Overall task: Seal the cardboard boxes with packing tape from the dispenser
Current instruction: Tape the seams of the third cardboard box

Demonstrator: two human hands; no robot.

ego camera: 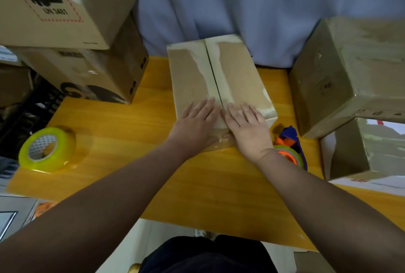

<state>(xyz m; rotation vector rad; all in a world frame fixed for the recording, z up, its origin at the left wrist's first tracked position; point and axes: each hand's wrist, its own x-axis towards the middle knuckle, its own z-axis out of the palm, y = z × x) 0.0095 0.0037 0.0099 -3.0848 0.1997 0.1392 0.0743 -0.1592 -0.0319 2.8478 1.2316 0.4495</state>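
Surface [131, 119]: we work at its middle.
Box [236, 71]: back edge to middle; seam looks untaped, so we judge sealing barely begun.
Left hand [197, 123], right hand [247, 128]: flat, fingers straight, pressing the flaps.
Dispenser [289, 147]: near right edge.

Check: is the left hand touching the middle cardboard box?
Touching. The head view shows the left hand lying flat on the near end of the cardboard box top, straight fingers pressed against the flap with no gap.
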